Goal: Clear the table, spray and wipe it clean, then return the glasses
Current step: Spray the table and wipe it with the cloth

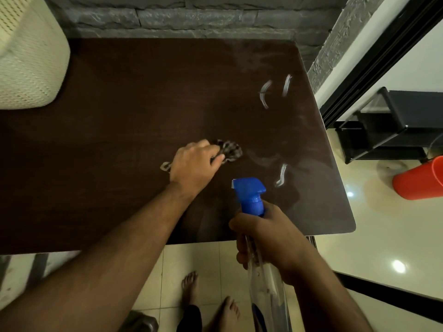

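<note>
1. The left hand's fingers [217,161] curl around a crumpled dark checked cloth [230,150], pressing it onto the dark brown wooden counter [119,130].
2. Most of the cloth bunches to the right of the knuckles, with 1 loose end trailing out left of the left hand [195,164].
3. White spray streaks [266,93] lie further right and beyond, so the wipe probably travels rightward.
4. The right hand [268,238] wraps the neck of a clear spray bottle with blue trigger head [250,197], held over the near edge.
5. No glasses are visible.
</note>
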### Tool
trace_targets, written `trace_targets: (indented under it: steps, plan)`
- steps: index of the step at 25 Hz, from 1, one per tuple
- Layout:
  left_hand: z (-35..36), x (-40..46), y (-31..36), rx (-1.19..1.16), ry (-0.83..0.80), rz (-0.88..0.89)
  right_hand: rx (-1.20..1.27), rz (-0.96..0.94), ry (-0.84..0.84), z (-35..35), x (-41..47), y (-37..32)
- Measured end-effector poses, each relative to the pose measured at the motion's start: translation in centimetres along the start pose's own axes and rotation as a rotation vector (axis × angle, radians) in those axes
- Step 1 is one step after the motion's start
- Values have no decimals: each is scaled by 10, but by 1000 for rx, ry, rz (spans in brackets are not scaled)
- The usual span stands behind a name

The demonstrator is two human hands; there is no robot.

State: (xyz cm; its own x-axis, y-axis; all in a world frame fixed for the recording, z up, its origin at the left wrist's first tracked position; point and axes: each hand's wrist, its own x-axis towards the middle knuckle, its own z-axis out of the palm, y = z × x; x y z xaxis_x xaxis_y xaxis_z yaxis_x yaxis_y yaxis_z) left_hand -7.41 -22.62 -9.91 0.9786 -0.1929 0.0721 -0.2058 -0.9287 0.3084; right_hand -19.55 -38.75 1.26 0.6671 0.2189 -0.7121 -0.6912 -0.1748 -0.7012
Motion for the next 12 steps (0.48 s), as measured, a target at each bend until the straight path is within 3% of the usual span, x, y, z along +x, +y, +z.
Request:
trace_targets:
  steps: [3,5,8,12]
  plan:
    - [-2,-72,-6,-42,-64,184,-11,-4,-21,1,-3,-2]
    - [-9,-100,-27,-42,-29,209,-14,-9,-31,0,-4,-3]
    - [-13,-74,-46,47,65,22,-2,-12,-34,-1,-5,-1]
    - [-3,-10,-10,66,82,-181,4,9,-21,0,-1,2]
